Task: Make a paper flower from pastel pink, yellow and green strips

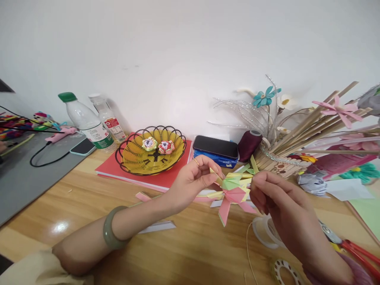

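Observation:
My left hand (197, 180), with a ring and a green bangle at the wrist, pinches a yellow strip on the left side of a folded paper-strip piece (233, 194). That piece is woven from pink, green and yellow strips, their loose ends sticking out downward and to the sides. On its right side my right hand (276, 198) is closed on another yellow strip, its fingertips partly hidden behind the knuckles. Together the hands hold the piece above the wooden table. Under my right hand stands a spool of pale cord (265, 232).
A yellow woven basket (133, 158) with two folded paper balls rests on red paper (107, 170). Bottles (93, 130) stand behind left. Right are a purple thread cone (249, 144), a holder of sticks and flowers (276, 160), and red-handled scissors (356, 249).

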### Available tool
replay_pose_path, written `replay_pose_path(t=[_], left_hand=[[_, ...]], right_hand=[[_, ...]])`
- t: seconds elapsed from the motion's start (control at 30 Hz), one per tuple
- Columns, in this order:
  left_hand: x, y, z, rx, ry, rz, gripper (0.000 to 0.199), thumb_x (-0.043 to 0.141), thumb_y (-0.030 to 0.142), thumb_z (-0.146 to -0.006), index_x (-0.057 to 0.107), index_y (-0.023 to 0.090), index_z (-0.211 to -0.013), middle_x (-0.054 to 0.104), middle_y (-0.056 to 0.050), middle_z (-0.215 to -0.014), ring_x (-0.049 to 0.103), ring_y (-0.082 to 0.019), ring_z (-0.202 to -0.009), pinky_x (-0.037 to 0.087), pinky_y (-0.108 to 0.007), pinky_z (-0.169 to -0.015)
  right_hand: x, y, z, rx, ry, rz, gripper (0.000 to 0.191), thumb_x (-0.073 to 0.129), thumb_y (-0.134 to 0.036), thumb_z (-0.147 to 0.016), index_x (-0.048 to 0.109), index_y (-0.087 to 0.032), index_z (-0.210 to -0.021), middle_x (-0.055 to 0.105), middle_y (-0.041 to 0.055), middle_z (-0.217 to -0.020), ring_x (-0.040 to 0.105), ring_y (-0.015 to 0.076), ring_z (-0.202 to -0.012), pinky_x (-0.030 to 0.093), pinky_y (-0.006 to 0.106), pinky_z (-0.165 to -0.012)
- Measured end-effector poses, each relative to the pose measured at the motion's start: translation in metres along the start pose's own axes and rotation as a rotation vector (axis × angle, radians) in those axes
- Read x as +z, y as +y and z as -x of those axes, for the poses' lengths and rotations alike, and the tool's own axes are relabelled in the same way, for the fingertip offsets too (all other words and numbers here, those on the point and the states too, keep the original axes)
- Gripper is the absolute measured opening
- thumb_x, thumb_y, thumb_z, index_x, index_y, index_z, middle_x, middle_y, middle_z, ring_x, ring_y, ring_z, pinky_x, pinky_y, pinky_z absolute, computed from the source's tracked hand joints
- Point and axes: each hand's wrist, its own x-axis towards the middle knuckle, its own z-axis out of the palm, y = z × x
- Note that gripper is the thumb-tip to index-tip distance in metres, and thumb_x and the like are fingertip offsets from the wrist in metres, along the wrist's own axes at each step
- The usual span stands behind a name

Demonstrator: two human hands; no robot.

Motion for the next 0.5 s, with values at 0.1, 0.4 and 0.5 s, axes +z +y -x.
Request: replay_pose_path(t=[0.1,0.4,0.5], left_hand=[[-0.002,-0.001,-0.004,-0.029,0.023,0.072,0.013,0.062,0.022,-0.074,0.052,0.015,-0.074,0.052,0.0,-0.075,0.05,-0.008,-0.069,0.043,-0.02,-0.064],[-0.013,-0.003,-0.008,-0.023,-0.072,0.015,0.016,0.064,0.027,-0.073,0.054,0.015,-0.07,0.055,-0.004,-0.079,0.054,-0.015,-0.083,0.044,-0.027,-0.073],[-0.017,-0.005,-0.01,-0.028,-0.084,-0.031,0.015,0.063,0.028,-0.074,0.056,0.014,-0.071,0.056,-0.004,-0.081,0.054,-0.015,-0.082,0.044,-0.027,-0.072]], right_hand=[[-0.003,0.003,-0.002,-0.123,0.148,0.093,0.012,0.06,-0.033,-0.075,0.057,-0.024,-0.083,0.051,-0.0023,-0.068,0.048,0.0119,-0.059,0.039,0.021,-0.046],[0.008,-0.013,0.003,-0.031,-0.151,0.196,0.017,0.054,-0.037,-0.079,0.059,-0.024,-0.088,0.065,0.0005,-0.079,0.061,0.0149,-0.06,0.048,0.024,-0.046],[0.006,-0.012,0.002,-0.109,-0.119,0.225,0.016,0.057,-0.036,-0.077,0.062,-0.024,-0.086,0.067,0.0019,-0.084,0.063,0.0163,-0.068,0.049,0.023,-0.048]])
